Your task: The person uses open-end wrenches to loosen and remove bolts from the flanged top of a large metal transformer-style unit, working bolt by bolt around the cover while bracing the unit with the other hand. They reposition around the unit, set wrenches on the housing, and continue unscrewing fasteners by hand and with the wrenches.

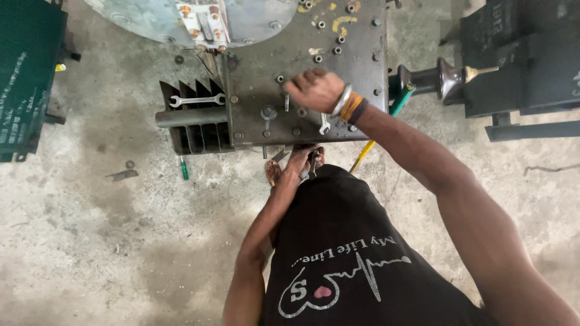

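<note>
steel plate point(338, 90) dark grey, yellow paint marks at 12 o'clock | wrist bands point(349, 104) silver, orange, black | screwdriver point(183, 168) green handle | floor point(90, 241) mottled pale grey

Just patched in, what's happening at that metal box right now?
A person stands over a grey bolted metal cover plate on a finned housing. Their right hand rests on the plate among the bolts, closed over something too small to make out. Their left hand hangs below the plate's near edge, holding what looks like a small tool. A spanner lies on the fins at left, another wrench by the right wrist, and a green-handled screwdriver on the concrete floor.
</note>
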Available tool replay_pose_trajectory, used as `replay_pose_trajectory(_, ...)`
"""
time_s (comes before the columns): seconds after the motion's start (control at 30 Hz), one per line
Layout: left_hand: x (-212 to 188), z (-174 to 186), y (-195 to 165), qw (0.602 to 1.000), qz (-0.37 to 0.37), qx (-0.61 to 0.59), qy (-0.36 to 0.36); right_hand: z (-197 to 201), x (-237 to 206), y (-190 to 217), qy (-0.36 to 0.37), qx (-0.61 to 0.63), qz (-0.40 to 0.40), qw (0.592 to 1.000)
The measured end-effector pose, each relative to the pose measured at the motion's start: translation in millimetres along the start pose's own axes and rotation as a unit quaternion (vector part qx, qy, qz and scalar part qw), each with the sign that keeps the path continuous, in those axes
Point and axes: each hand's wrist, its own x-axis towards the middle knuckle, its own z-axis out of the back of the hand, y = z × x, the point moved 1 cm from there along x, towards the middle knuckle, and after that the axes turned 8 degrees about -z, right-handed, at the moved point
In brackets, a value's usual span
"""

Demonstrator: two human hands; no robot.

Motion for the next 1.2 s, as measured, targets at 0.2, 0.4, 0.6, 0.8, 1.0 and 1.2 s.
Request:
replay_pose_trajectory(0.2,0,5,1,0.998,-0.047,0.027,-0.032,-1,-62,-31,-0.028,0.098,-0.236,0.966)
replay_pose_trajectory(0.4,-3,4,3,0.998,-0.047,0.007,0.045,34,-159,-4,0.119,0.071,-0.41,0.902)
replay_pose_trajectory(0.6,-1,9,5,0.999,0.008,-0.044,-0.006,84,-222,87,0.159,0.176,-0.243,0.941)
replay_pose_trajectory(0.8,-2,13,12,0.999,0.033,-0.014,-0.024,55,-137,162,0.097,0.269,-0.108,0.952)
replay_pose_trajectory(1.0,-3,6,-1,1.0,0.007,0.004,0.016,-9,1,109,0.066,0.128,-0.108,0.984)
replay_pose_trajectory(1.2,-8,-2,-7,0.999,-0.001,0.042,0.025,-4,15,44,0.039,0.108,-0.187,0.976)
